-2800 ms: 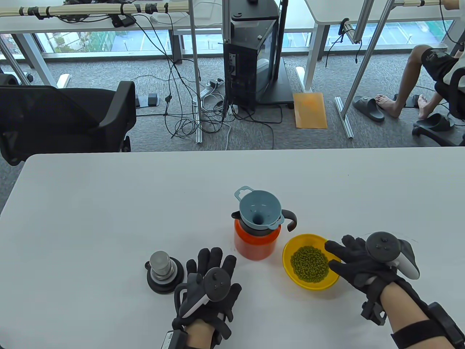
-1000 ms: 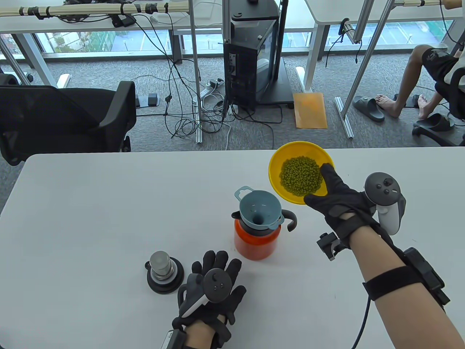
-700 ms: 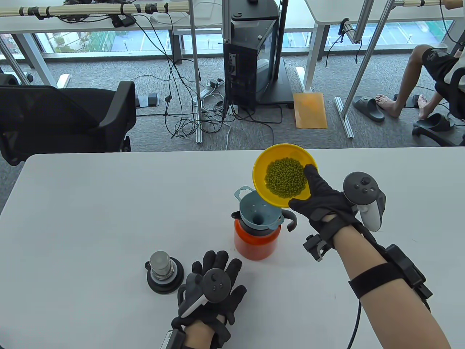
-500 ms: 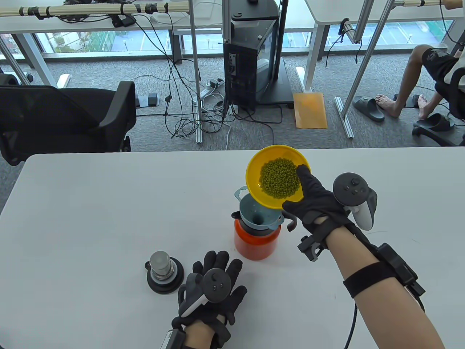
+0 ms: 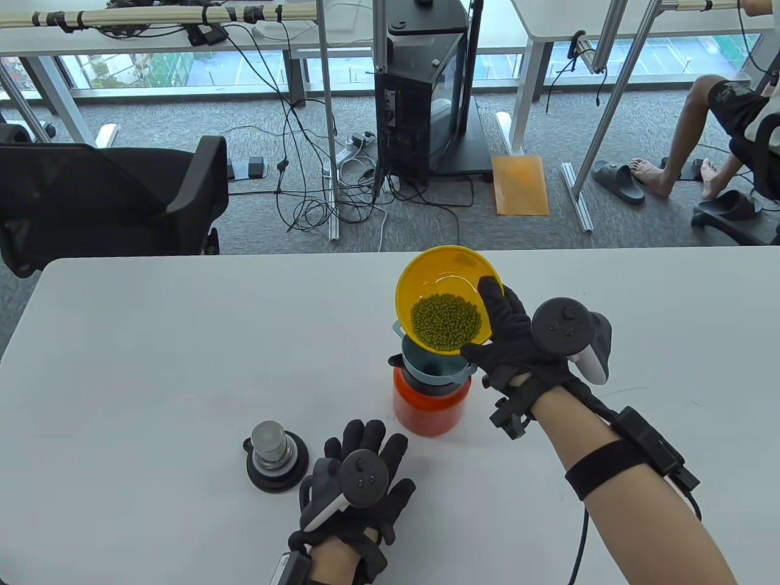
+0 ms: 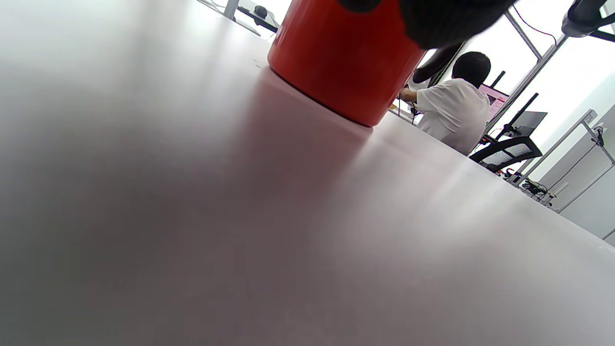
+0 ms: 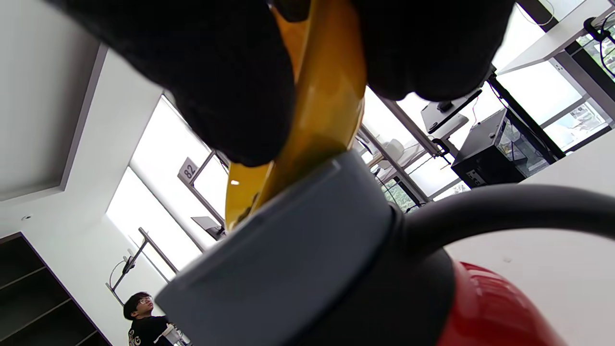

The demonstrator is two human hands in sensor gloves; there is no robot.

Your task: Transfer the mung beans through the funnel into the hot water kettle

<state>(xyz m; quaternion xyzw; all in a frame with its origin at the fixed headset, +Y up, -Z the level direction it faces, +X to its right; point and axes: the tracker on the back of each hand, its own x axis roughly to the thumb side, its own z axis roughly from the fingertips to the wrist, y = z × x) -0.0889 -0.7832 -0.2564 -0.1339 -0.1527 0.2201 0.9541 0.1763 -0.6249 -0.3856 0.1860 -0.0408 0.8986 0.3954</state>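
pour about to start: bowl tipped over the funnel.
table view: my right hand (image 5: 518,347) grips the yellow bowl (image 5: 448,292) at its 4 o'clock rim, mung beans (image 5: 445,321) slid low toward the funnel (image 5: 436,368) on the red kettle (image 5: 426,411); next, tilt slowly. left hand (image 5: 359,487) rests flat on the worktop (image 5: 152,378), holding nothing. right wrist view: fingers (image 7: 230,86) pinch the rim.

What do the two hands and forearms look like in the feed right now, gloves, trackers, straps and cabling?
Both the left hand and the right hand wear black fabric gloves, each with a round dark-grey tracker with a white grip on its back. The right forearm is bare, with a black strap, a small black box and a thin black cable.
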